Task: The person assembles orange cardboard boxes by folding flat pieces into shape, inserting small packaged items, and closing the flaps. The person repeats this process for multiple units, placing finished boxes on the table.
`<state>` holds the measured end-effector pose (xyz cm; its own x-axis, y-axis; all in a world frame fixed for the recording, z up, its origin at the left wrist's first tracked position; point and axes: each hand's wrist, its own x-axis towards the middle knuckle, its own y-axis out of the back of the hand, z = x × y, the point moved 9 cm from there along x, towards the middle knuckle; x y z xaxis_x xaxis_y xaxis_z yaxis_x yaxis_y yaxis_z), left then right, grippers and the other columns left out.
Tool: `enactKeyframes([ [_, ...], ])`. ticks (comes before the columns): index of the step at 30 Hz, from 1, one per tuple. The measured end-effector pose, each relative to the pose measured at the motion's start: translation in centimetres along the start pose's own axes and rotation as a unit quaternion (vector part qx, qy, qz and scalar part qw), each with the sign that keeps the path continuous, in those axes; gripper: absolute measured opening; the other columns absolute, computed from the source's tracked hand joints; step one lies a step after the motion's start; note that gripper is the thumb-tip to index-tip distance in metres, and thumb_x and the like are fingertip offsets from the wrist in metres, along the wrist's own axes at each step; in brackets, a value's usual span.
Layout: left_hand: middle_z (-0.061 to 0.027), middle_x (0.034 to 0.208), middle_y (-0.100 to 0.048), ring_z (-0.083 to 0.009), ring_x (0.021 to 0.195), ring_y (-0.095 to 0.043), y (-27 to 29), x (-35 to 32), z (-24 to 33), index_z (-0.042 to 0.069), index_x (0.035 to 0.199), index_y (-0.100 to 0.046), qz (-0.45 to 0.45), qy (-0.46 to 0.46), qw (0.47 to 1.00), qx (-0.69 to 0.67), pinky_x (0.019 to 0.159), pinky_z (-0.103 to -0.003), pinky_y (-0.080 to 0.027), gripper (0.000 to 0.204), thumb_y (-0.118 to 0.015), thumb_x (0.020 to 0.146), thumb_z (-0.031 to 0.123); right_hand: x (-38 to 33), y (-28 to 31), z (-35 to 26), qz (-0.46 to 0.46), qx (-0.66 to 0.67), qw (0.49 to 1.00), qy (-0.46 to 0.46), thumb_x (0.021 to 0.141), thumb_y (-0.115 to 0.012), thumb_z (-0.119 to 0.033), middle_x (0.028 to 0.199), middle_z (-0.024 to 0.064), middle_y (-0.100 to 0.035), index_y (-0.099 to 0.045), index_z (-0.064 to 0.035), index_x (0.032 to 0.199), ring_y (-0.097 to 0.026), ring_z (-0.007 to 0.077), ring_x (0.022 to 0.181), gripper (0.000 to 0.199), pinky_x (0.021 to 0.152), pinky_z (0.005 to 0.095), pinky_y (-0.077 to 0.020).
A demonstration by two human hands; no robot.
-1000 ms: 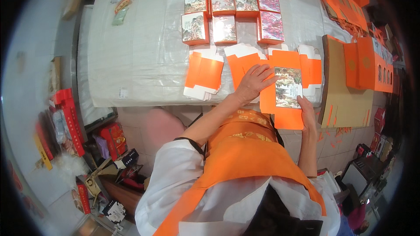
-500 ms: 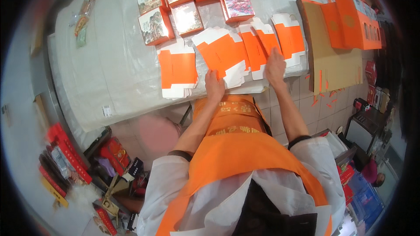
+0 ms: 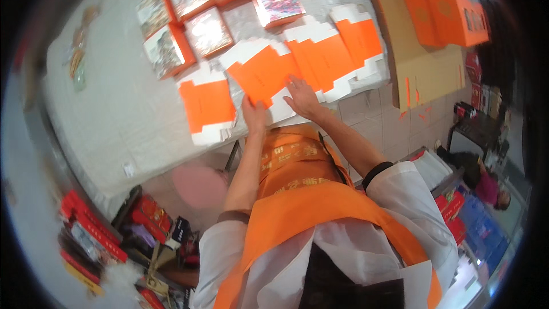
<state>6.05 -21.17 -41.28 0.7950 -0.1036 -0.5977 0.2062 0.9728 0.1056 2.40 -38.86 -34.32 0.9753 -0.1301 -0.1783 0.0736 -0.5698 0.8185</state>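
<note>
Flat orange-and-white card box blanks lie in a row of stacks along the table's near edge. My left hand (image 3: 253, 115) pinches the near edge of the middle stack of blanks (image 3: 264, 75). Over that stack's right side, my right hand (image 3: 303, 98) rests with its fingers apart, holding nothing. A smaller stack of blanks (image 3: 208, 106) is to the left. To the right are overlapping blanks (image 3: 330, 57) and, farther along, another stack of blanks (image 3: 360, 40).
Boxes with patterned lids (image 3: 209, 31) stand behind the blanks on the pale covered table (image 3: 114, 114). At right are a brown board (image 3: 423, 51) and orange bags (image 3: 449, 11). A pink round stool (image 3: 200, 186) stands below. Another person (image 3: 486, 186) is at the far right.
My right hand has left the blank it held on the right and moved left to the middle stack, fingers spreading. That blank now lies flat. The whole view has shifted.
</note>
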Motion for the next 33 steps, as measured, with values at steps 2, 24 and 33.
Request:
enactKeyframes([
  [2,-0.0165,0.114,-0.049,-0.025,0.104,-0.048,0.4,-0.2,0.6,-0.006,0.121,-0.043,0.021,-0.015,1.0,0.014,0.09,-0.033,-0.039,0.042,-0.05,0.08,0.006,0.6,1.4,2.7,-0.024,0.166,0.985,-0.027,0.082,-0.059,-0.024,0.119,0.021,-0.051,-0.047,0.0031,0.12,-0.048,0.0361,0.108,0.049,0.092,0.042,-0.0392],
  [24,-0.0174,0.119,-0.048,-0.0315,0.115,-0.042,-12.1,-5.1,11.5,0.0,0.112,-0.05,-0.041,-0.235,0.957,0.166,0.099,-0.038,-0.032,0.028,-0.05,0.084,0.005,0.3,14.0,20.7,0.117,-0.146,0.956,-0.225,0.078,-0.065,-0.028,0.12,0.0134,-0.043,-0.041,-0.0009,0.126,-0.043,0.0319,0.109,0.061,0.087,0.0435,-0.0413],
  [33,-0.0043,0.078,-0.043,-0.0134,0.071,-0.044,-33.8,1.9,11.7,0.001,0.084,-0.046,-0.206,-0.051,0.975,0.07,0.063,-0.028,-0.039,0.005,-0.048,0.081,0.004,-0.3,13.8,22.6,0.114,-0.035,0.969,-0.214,0.076,-0.065,-0.022,0.121,0.0124,-0.042,-0.043,-0.0046,0.127,-0.042,0.0313,0.111,0.058,0.087,0.044,-0.0387],
])
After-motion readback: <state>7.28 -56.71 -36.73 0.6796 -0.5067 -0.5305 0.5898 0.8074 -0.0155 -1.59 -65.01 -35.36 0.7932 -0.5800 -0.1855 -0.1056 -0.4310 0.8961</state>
